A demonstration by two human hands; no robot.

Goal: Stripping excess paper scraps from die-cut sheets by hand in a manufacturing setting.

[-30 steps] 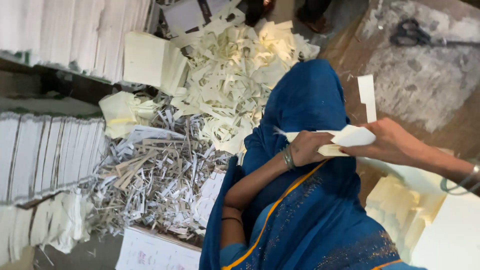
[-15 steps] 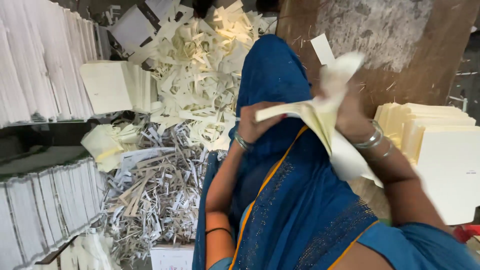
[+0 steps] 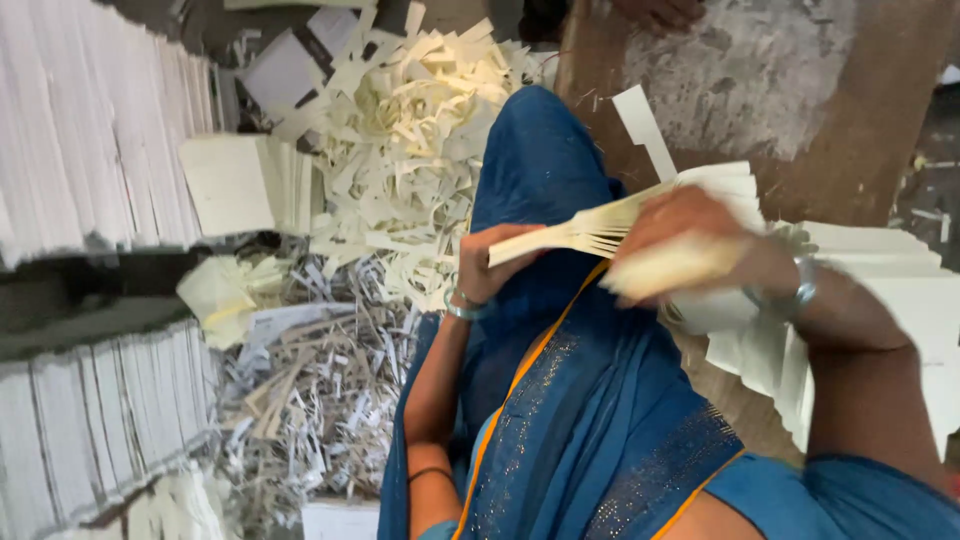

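Both hands grasp 1 fanned bundle of cream paper sheets (image 3: 610, 222), held above the lap near the middle of the view. The left hand (image 3: 490, 265) closes its fingers on the bundle's end at 9 o'clock, a bangle at the wrist. The right hand (image 3: 690, 245), blurred, clamps over the bundle from above at its 3 o'clock side, and a metal bangle sits on that wrist. Below the hands spreads the blue garment (image 3: 560, 400) with an orange edge. At 3 o'clock, a stack of cream sheets (image 3: 900, 290) lies on the wooden worktop (image 3: 800, 110). At 11 o'clock lies a heap of pale paper trimmings (image 3: 410, 150); at 8 o'clock, greyer shredded strips (image 3: 310, 400). At 9 o'clock, rows of stacked white paper (image 3: 90, 130) stand on edge.
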